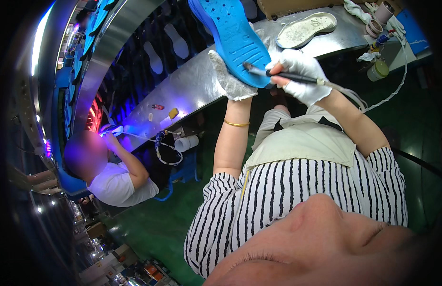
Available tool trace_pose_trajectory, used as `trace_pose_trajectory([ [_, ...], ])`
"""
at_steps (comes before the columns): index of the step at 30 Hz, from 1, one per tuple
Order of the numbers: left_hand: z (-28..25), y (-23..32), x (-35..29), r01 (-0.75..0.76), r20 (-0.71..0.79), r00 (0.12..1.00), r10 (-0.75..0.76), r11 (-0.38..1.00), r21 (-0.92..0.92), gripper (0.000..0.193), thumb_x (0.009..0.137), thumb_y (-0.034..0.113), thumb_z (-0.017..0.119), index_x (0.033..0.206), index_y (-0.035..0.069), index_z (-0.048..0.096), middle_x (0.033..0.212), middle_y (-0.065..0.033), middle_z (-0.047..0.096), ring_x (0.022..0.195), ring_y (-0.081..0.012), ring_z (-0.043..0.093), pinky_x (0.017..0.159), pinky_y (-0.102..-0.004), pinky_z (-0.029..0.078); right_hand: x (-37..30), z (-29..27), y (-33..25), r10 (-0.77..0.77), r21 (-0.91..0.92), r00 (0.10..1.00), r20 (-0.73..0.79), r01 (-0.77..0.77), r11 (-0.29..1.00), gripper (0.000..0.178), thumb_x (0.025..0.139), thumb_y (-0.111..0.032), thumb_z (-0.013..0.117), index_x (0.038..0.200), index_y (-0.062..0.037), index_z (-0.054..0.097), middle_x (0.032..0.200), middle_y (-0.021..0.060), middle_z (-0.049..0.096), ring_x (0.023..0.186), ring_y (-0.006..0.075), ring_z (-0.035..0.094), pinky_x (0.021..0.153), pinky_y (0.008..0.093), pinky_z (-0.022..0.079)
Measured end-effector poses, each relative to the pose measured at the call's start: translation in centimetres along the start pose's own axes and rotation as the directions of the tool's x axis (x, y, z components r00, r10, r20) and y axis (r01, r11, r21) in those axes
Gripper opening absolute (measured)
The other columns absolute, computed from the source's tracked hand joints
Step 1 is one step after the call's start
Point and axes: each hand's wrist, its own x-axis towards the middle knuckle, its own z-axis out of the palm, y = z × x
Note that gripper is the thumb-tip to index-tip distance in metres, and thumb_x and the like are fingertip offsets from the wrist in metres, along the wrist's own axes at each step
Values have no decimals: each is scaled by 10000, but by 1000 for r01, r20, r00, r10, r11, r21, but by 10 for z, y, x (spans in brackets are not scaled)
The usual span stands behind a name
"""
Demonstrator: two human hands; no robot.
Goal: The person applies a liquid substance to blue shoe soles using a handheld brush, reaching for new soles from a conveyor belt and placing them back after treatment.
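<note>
A long blue shoe sole, grooved across one end and dotted with holes at the other, is tilted up in front of me. My left hand, in a greyish white glove, is closed around its near end from beneath and the side. In my right hand, whose white glove leaves some fingertips bare, is a dark-handled brush with a pale tube running from its back end. The bristles touch the sole's grooved face. Just to the right, a white shoe sole lies on the metal bench, its recess facing up.
The metal bench runs from lower left to upper right beside a dark conveyor carrying insole-shaped pieces. A yellow block rests on the bench. A co-worker in a white shirt sits at the left. A green-yellow cup hangs at the right.
</note>
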Motion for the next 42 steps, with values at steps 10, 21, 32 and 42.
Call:
trace_pose_trajectory([
  [10,-4,12,6,18,54,998,-13,996,-92,807,900,620,462,1463,65,303,1451,-184,396,1263,-330,463,1055,-459,389,-4,-2,3,159,173,986,54,-166,971,145,814,10,688,937,-27,620,914,65,642,820,120,619,746,250,506],
  [21,-13,26,24,195,116,977,-179,969,-151,830,885,629,449,1474,63,300,1462,-245,357,1300,-409,417,1078,-522,355,-6,-6,8,354,129,907,228,-388,913,98,824,-9,671,905,-43,627,907,37,642,703,98,578,668,235,506],
  [32,-12,36,35,351,-46,933,-358,929,-116,619,924,520,498,1284,18,535,1207,-208,608,1031,-328,630,902,-460,524,12,-24,-1,-39,74,984,175,27,997,144,750,32,650,869,-45,626,974,105,635,899,219,612,817,327,502],
  [42,1,29,55,602,-296,796,-528,743,292,464,883,404,639,1092,-10,635,964,-182,675,782,-258,683,689,-373,592,30,-24,22,121,-35,908,401,-117,992,127,681,15,669,797,-36,655,873,90,636,849,241,623,754,334,506],
])
